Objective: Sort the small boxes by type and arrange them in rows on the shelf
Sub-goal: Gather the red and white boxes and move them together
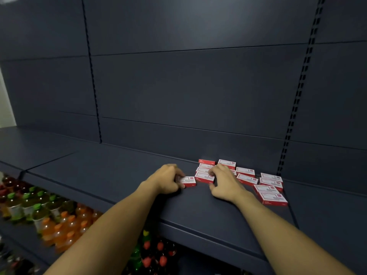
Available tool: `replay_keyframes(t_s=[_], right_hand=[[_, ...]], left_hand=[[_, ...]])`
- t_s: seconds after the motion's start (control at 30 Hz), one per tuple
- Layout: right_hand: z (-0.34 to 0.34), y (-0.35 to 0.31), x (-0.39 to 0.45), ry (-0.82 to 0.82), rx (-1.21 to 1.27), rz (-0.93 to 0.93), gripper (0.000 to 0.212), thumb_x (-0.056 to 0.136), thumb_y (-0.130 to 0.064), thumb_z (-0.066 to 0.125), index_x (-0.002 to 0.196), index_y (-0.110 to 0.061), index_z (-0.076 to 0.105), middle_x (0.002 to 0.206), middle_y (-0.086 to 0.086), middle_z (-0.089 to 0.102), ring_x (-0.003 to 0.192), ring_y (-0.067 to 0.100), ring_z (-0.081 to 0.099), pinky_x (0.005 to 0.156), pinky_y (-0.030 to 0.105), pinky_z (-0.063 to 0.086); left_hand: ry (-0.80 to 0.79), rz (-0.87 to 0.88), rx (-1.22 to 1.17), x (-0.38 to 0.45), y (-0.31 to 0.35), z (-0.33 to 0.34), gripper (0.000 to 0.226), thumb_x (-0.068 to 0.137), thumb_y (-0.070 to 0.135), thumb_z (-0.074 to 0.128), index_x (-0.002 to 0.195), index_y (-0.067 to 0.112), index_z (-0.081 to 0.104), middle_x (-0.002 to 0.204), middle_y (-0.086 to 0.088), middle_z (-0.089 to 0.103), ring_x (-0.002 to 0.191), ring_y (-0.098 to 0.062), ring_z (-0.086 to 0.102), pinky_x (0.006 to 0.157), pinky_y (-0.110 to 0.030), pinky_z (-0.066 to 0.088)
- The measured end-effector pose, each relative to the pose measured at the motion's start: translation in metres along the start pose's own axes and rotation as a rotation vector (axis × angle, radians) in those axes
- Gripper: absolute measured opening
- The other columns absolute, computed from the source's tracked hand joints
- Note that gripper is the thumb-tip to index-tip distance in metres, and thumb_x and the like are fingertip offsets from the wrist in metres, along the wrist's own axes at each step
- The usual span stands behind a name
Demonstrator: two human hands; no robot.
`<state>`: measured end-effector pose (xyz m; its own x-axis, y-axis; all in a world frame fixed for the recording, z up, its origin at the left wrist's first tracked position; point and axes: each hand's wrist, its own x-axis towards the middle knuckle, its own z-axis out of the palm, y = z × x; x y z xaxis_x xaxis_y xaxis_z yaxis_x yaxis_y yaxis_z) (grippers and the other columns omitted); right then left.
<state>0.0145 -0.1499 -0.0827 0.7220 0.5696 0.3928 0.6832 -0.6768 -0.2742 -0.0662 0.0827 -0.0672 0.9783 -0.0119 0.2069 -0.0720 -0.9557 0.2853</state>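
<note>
Several small red-and-white boxes lie flat on the dark blue shelf [119, 175], clustered at its right. My left hand [167, 178] grips one box [187, 181] at the cluster's left edge, fingers curled round its near end. My right hand [224, 183] reaches over the middle of the cluster, its fingertips touching a box [204, 177] just right of the held one; whether it pinches the box I cannot tell. A row of boxes [271, 188] runs front to back at the far right. More boxes [226, 163] sit near the back panel.
The shelf's back panel [178, 86] rises behind the boxes, with a slotted upright [297, 96] at the right. On lower shelves at the left stand bottles with green caps [25, 203] and orange bottles [65, 227]; red-capped bottles [155, 253] sit below the shelf edge.
</note>
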Motion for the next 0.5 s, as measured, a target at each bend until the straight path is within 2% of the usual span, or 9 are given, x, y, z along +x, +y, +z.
replay_keyframes(t_s=[0.17,0.27,0.4,0.5], right_hand=[[-0.002,-0.006,0.007,-0.062,-0.027,0.075,0.058,0.082,-0.044,0.072,0.130,-0.018,0.053,0.125,-0.005,0.047,0.122,0.015,0.043,0.107,0.034,0.039],[-0.002,-0.012,0.007,-0.097,-0.012,0.107,0.058,0.083,-0.047,0.073,0.129,-0.018,0.052,0.125,-0.004,0.049,0.118,0.016,0.048,0.104,0.034,0.042],[-0.005,-0.014,0.009,-0.114,-0.085,0.091,0.046,0.083,-0.050,0.072,0.115,-0.021,0.058,0.115,-0.005,0.051,0.109,0.016,0.051,0.097,0.033,0.045],[-0.010,-0.018,0.012,-0.129,-0.138,0.065,0.031,0.081,-0.049,0.073,0.091,-0.024,0.057,0.103,-0.006,0.051,0.098,0.016,0.051,0.087,0.031,0.046]], left_hand=[[-0.008,-0.004,0.090,-0.003,-0.022,-0.020,0.042,0.075,0.038,0.073,0.113,0.022,0.066,0.104,0.011,0.050,0.100,-0.015,0.056,0.086,-0.030,0.051],[-0.041,0.008,0.173,-0.006,-0.032,-0.034,0.043,0.072,0.037,0.072,0.112,0.026,0.063,0.109,0.009,0.053,0.097,-0.016,0.056,0.081,-0.033,0.052],[-0.003,0.050,0.238,-0.010,-0.040,-0.049,0.036,0.070,0.037,0.071,0.104,0.028,0.061,0.108,0.009,0.057,0.089,-0.015,0.055,0.072,-0.033,0.049],[0.038,0.072,0.248,-0.014,-0.046,-0.057,0.035,0.073,0.035,0.069,0.106,0.026,0.062,0.108,0.008,0.057,0.091,-0.018,0.058,0.073,-0.034,0.051]])
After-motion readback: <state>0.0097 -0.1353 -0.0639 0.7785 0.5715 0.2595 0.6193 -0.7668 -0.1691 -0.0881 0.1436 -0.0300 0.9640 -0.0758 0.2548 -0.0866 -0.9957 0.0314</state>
